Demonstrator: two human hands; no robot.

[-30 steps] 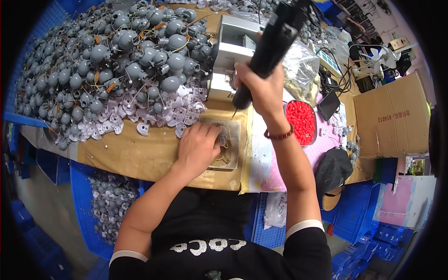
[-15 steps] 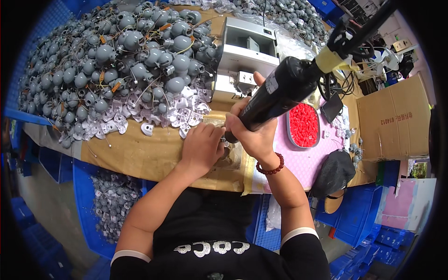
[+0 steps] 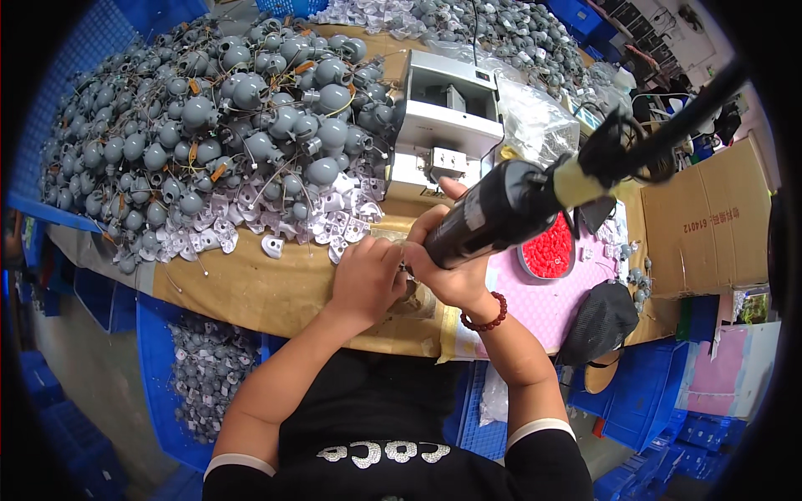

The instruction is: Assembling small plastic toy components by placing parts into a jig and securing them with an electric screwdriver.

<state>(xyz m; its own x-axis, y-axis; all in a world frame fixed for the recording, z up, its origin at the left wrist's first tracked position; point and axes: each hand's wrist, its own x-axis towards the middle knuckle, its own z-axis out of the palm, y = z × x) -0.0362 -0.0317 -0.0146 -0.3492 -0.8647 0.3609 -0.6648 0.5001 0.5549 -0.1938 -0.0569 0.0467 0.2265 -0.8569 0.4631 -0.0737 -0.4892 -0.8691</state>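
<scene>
My right hand (image 3: 458, 280), with a red bead bracelet at its wrist, is wrapped round a black electric screwdriver (image 3: 493, 213). The tool slants from the bench up to the right, and its lower tip is hidden by my hands. Right beside it, my left hand (image 3: 364, 282) is closed with fingers bent down at the tool's lower end. Whatever those fingers hold is covered. Both hands are over the brown bench top (image 3: 251, 288). White plastic brackets (image 3: 272, 245) lie just beyond my left hand.
Grey ball-shaped parts with wires (image 3: 199, 111) are heaped at the far left. A grey-white machine (image 3: 443, 125) stands behind my hands. To the right are a tray of red pieces (image 3: 549, 249), a black mesh cap (image 3: 600, 321) and a cardboard box (image 3: 710, 217). A blue bin (image 3: 154, 376) stands below the bench.
The whole view has shifted, so the bench sits slightly lower in the picture. The screwdriver's upper end has tipped down and to the right. Both hands keep their grip.
</scene>
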